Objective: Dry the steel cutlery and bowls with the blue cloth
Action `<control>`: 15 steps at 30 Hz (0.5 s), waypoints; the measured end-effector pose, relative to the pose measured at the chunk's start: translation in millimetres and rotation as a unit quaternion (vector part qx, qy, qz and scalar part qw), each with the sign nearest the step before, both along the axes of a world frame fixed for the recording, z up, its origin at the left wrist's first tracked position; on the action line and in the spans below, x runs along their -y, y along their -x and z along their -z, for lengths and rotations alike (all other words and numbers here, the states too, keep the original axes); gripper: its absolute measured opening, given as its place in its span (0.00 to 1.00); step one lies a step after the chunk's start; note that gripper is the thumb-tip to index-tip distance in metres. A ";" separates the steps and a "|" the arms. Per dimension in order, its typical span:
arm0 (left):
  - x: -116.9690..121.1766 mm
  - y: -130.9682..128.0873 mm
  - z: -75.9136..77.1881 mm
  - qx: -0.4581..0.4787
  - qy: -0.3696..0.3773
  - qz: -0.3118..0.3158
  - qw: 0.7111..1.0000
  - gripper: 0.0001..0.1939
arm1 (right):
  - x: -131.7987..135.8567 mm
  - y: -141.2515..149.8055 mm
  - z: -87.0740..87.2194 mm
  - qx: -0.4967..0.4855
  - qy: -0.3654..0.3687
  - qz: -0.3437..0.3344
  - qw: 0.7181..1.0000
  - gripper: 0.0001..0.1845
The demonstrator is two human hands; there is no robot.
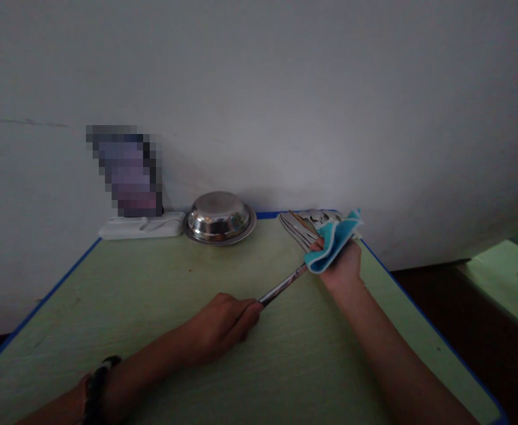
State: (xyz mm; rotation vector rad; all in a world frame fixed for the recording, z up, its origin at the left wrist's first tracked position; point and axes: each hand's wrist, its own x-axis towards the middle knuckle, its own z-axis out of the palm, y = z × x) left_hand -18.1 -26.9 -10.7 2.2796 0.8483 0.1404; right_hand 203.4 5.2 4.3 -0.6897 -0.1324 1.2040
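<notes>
My left hand (221,324) rests on the green table (152,307) with its fingers closed round the handle of a metal utensil (282,286). The utensil slants up to the right, and its far end is hidden inside a blue cloth (335,239). My right hand (342,265) is closed on that cloth, wrapping it round the utensil's end. Just behind the cloth lies a pile of metal cutlery (305,224), forks among them, near the table's back edge.
An upturned steel bowl (218,217) sits at the back of the table by the white wall. Left of it a white stand (141,226) holds a blurred-out screen. The table has a blue rim (41,301). Another green surface (502,277) shows at far right.
</notes>
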 end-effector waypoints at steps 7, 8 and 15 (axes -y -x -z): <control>1.3 -1.3 3.7 0.029 0.059 -0.039 0.997 0.24 | 5.4 14.4 6.6 -0.001 0.049 0.042 0.998 0.21; 1.3 -2.3 3.7 0.032 0.059 -0.041 0.997 0.24 | 8.5 25.0 8.7 0.001 0.057 0.040 0.998 0.21; 1.0 -2.3 4.4 0.036 -0.008 -0.042 0.998 0.17 | 36.2 93.9 24.4 0.035 0.096 -0.068 0.992 0.16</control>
